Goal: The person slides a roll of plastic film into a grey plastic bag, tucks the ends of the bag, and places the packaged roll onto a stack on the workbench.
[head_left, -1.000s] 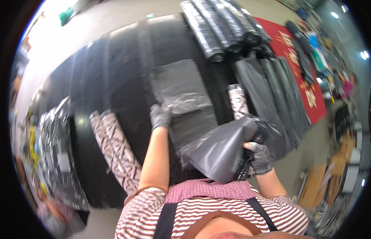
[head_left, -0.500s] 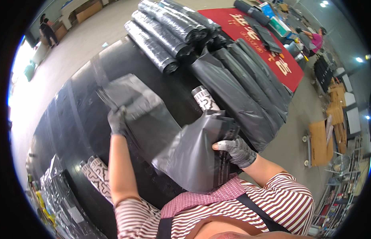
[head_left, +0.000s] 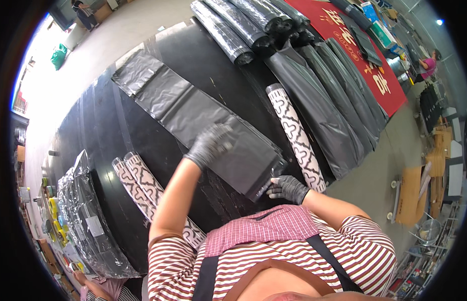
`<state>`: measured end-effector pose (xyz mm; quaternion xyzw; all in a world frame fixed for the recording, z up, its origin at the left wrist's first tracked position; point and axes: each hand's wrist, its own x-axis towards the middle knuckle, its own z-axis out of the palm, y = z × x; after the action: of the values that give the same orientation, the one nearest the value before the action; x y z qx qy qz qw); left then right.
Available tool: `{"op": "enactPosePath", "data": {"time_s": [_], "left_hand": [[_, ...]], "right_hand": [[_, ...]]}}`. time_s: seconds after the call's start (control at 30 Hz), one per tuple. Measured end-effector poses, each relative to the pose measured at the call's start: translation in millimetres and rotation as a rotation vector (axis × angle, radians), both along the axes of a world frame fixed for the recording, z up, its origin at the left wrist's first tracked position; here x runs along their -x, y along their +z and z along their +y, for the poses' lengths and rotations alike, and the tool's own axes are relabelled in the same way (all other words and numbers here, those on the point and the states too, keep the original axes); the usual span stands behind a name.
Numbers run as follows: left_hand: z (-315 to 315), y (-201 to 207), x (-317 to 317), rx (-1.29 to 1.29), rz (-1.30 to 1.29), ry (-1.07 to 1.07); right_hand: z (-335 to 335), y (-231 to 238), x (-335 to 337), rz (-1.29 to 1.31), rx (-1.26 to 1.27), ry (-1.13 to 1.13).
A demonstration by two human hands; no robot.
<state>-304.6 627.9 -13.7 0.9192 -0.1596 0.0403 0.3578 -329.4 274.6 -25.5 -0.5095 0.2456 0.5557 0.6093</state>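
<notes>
A long folded stack of black plastic bags lies slantwise across the black table, flat and creased. My left hand, in a dark grey glove, is over the middle of the stack with its fingers stretched out. Motion smears those fingers a little. At the near right end of the stack, my gloved right hand has its thumb and bent fingers closed at the edge. A patterned pink-and-black roll lies just right of the stack.
More patterned rolls lie left of my left forearm. Clear-wrapped black packs sit at the table's left edge. Silvery-black rolls, long grey plastic bundles and a red sheet occupy the far right. Other people are farther off.
The plastic that was lifted and bent between my hands now lies flat on the table. My left hand has moved right and nearer onto it; my right hand has lowered to its near end.
</notes>
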Motion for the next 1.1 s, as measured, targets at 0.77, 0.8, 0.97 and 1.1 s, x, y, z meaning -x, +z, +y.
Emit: {"op": "enactPosePath", "data": {"time_s": [0.77, 0.8, 0.97, 1.1], "left_hand": [[-131.1, -73.6, 88.4, 1.07, 0.596, 0.723], [-130.1, -67.4, 84.8, 1.489, 0.681, 0.765], [-131.9, -57.8, 90.5, 0.796, 0.453, 0.756], [-150.3, -32.4, 85.4, 0.474, 0.228, 0.898]], "right_hand": [[-157.3, 24.7, 0.5, -1.667, 0.414, 1.079], [-165.9, 23.7, 2.4, -1.717, 0.396, 1.088], [-175.8, 37.4, -5.7, -1.699, 0.495, 1.204], [-169.2, 49.7, -14.4, -1.578, 0.455, 1.255]]}}
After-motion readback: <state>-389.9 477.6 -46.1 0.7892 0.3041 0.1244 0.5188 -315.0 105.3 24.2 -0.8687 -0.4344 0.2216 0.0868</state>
